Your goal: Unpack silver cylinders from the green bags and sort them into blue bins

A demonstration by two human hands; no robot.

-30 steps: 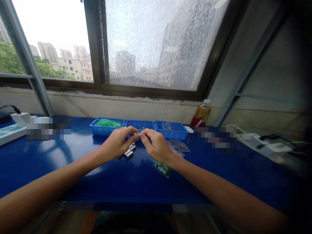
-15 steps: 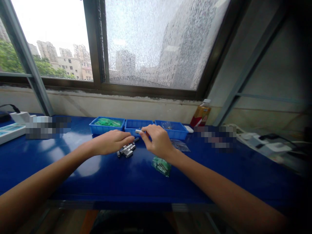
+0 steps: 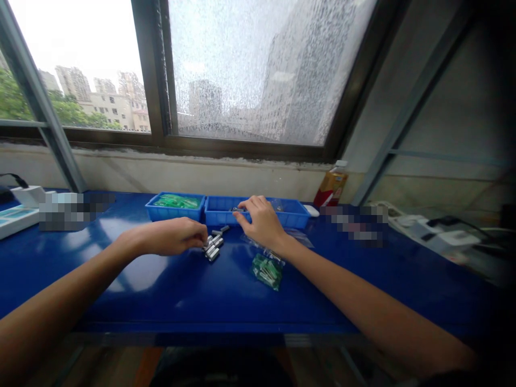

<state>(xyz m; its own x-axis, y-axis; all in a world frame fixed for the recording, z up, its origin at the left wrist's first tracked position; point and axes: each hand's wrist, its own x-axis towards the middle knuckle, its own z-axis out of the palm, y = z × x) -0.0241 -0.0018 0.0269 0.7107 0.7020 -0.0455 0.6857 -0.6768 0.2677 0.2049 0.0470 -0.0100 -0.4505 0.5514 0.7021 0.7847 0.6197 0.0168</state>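
Note:
Short silvery metal cylinders (image 3: 213, 249) lie in a small pile on the blue table. My left hand (image 3: 171, 236) is at the pile's left side, its fingers curled down and closed at the cylinders; whatever the fingertips grip is hidden. Above the middle blue bin (image 3: 220, 217) is my right hand (image 3: 264, 223), thumb and fingers apart with nothing visibly held. Small metal parts (image 3: 237, 209) show in that bin beside the right fingertips. A clear bag with green and silvery pieces (image 3: 267, 271) lies nearer me, below the right wrist.
The left blue bin (image 3: 152, 210) holds green packets (image 3: 177, 201). The right bin (image 3: 296, 219) has clear plastic in it. A drink bottle (image 3: 332, 185) stands behind, right. White power strips (image 3: 20, 217) lie at the left; cables and adapters (image 3: 455, 242) lie right.
The right hand has moved to the bin and opened; the small metal cylinder it held is no longer between its fingers. The left hand has curled its fingers down at the pile.

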